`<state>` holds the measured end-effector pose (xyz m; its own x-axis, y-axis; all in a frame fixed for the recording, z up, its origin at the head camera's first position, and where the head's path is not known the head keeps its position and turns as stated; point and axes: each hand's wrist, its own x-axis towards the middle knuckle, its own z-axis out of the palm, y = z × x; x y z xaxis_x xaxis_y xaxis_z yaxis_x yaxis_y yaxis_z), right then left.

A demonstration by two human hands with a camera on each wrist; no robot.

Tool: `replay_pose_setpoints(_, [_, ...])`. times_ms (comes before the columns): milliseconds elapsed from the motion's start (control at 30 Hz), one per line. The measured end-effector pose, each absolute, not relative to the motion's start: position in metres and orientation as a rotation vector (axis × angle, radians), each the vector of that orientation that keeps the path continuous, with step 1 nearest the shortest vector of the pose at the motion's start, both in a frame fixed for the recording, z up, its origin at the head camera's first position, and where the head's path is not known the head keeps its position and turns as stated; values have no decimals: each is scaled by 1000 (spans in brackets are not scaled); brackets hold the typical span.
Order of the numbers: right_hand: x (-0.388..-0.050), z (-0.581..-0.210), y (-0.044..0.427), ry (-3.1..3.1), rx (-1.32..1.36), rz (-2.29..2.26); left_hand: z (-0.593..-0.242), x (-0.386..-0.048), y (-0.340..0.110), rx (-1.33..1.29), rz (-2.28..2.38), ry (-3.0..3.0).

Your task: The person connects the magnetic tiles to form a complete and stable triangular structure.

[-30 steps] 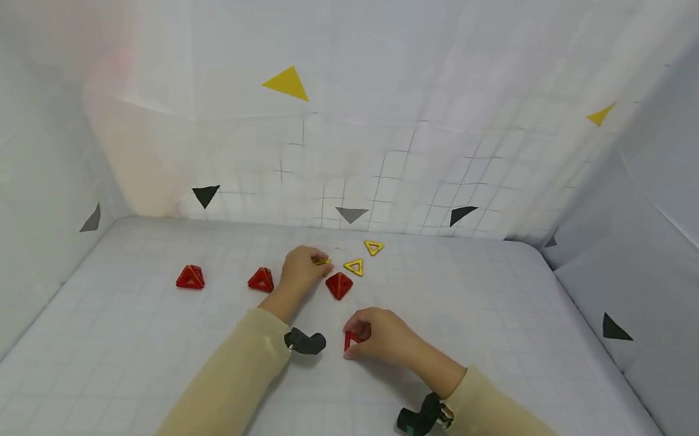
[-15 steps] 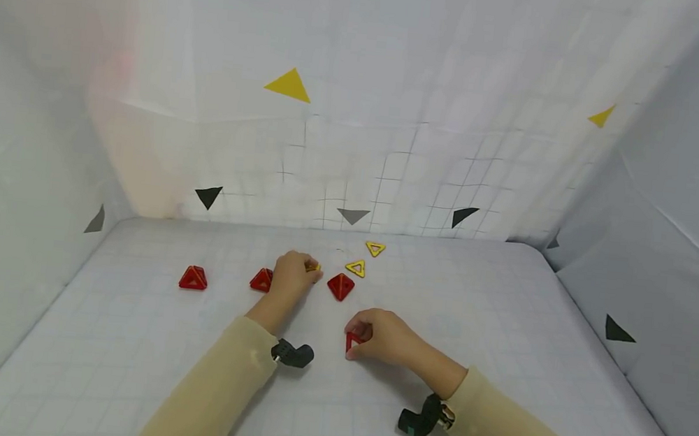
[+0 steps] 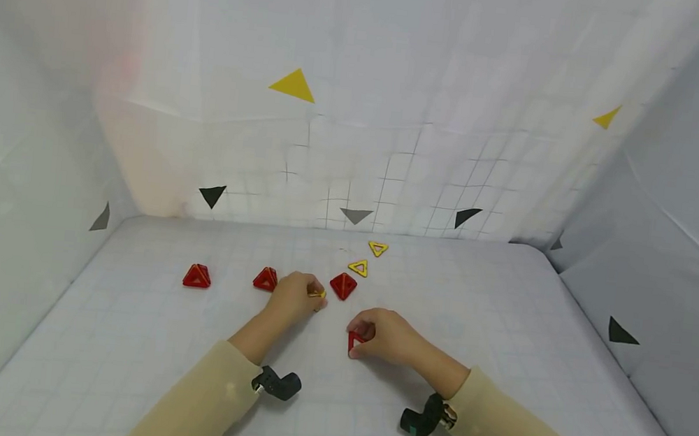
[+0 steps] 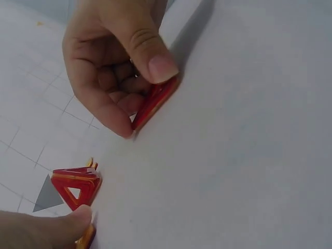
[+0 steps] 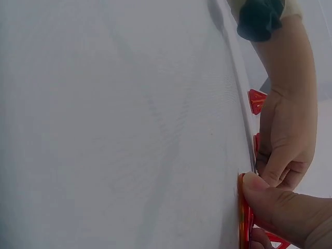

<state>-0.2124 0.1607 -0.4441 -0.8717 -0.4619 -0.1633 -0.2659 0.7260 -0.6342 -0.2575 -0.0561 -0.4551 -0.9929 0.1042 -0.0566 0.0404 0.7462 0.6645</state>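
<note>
My left hand (image 3: 294,298) pinches a yellow triangular frame tile (image 3: 318,294) just above the table, left of centre. In the left wrist view its thumb covers part of that yellow piece. A short way to the right and nearer, my right hand (image 3: 390,336) grips a red triangular frame tile (image 3: 350,345) between thumb and fingers. The right wrist view shows this red tile (image 5: 243,212) standing on edge, with the thumb on its upper end. Just beyond the hands stands a red pyramid (image 3: 343,286) made of such triangles.
Another red pyramid (image 3: 265,279) is close behind the left hand, partly covered by it. A third red pyramid (image 3: 197,276) stands farther left. Two yellow triangles (image 3: 359,267) lie flat toward the back of the white table (image 3: 474,300). White sheets wall in the back and sides.
My left hand has drawn back toward me from beside the loose yellow triangles, carrying the yellow tile. My right hand stays in place with the red tile.
</note>
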Motion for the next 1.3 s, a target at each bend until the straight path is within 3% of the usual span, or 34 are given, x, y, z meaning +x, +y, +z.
replay_pose_setpoints(567, [-209,-447,163,2637,-529,-920,-465,-239,-80,342,1153,2749])
replay_pose_setpoints(1300, [-208,-447,153,2642,-580,-944,-463,-220,-79,654,1065,2603])
